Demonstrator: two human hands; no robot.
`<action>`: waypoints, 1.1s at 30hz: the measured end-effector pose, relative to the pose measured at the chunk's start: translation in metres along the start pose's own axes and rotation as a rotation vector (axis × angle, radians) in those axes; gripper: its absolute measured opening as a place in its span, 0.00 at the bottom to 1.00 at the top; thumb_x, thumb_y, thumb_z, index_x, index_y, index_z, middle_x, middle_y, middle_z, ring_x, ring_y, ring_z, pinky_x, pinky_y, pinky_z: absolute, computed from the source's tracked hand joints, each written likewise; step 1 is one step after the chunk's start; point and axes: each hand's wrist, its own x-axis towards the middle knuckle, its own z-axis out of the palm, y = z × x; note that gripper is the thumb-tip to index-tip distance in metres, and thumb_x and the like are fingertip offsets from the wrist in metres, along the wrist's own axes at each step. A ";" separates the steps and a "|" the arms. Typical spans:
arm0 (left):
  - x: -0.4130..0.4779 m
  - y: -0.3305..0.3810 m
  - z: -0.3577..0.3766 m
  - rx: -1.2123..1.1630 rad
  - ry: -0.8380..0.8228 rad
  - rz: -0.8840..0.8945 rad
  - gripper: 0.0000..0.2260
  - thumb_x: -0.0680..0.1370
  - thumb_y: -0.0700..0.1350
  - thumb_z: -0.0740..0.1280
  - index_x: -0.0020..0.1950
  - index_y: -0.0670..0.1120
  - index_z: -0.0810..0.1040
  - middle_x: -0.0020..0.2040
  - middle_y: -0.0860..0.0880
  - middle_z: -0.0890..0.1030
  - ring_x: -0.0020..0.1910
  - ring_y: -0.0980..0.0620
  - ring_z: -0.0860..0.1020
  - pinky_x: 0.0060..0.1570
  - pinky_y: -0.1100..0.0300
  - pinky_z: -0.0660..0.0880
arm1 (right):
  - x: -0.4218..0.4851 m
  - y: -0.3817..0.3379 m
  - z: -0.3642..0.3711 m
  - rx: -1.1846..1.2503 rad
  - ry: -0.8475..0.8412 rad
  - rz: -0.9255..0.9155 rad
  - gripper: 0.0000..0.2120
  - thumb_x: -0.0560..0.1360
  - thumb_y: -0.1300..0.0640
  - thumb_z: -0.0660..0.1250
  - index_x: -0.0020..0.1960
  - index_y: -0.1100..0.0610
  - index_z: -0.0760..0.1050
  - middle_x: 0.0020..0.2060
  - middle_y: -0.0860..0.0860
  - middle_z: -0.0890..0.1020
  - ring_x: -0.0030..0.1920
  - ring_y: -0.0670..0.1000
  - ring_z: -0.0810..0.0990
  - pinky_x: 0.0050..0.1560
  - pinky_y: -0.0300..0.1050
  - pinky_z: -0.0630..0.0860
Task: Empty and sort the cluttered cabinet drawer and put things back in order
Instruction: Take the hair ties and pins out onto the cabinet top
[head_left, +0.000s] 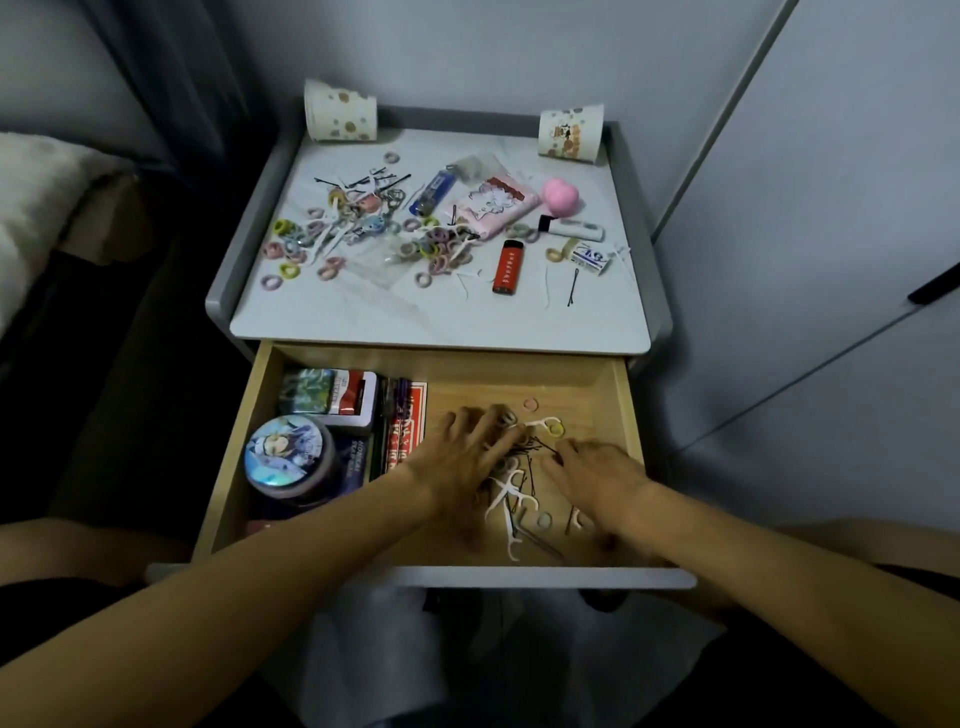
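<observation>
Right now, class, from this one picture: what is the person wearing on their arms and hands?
No sleeves or cuffs appear anywhere up to the frame's edge. The left hand and right hand wear no gloves. No watch, bracelet or ring shows on either, though the picture is dim and blurred.

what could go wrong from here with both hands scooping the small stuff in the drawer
The floss picks have pointed ends and lie tangled with thin hairpins between the left hand and right hand, so a finger could get pricked. The dark hairpins may be missed in this dim light. The drawer is pulled far out; leaning on it might strain it.
</observation>
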 end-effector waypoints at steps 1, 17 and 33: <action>0.004 -0.001 0.003 -0.011 0.009 0.000 0.54 0.72 0.71 0.64 0.77 0.49 0.28 0.79 0.38 0.41 0.75 0.33 0.52 0.75 0.42 0.56 | 0.002 0.002 -0.002 0.033 0.000 -0.018 0.30 0.73 0.62 0.71 0.70 0.57 0.60 0.64 0.59 0.69 0.59 0.60 0.75 0.54 0.55 0.76; 0.019 -0.003 -0.007 -0.598 -0.002 -0.176 0.33 0.78 0.44 0.70 0.77 0.44 0.55 0.72 0.37 0.60 0.58 0.37 0.78 0.55 0.52 0.74 | -0.003 -0.030 0.008 0.519 0.062 0.244 0.64 0.57 0.26 0.72 0.78 0.54 0.43 0.69 0.57 0.56 0.66 0.62 0.66 0.62 0.57 0.70; 0.039 -0.034 -0.007 -0.129 0.075 0.232 0.57 0.68 0.54 0.78 0.81 0.51 0.38 0.76 0.43 0.54 0.71 0.43 0.62 0.69 0.51 0.66 | 0.003 -0.029 0.009 0.640 0.044 0.321 0.54 0.62 0.34 0.76 0.76 0.54 0.52 0.71 0.58 0.54 0.70 0.61 0.63 0.67 0.56 0.69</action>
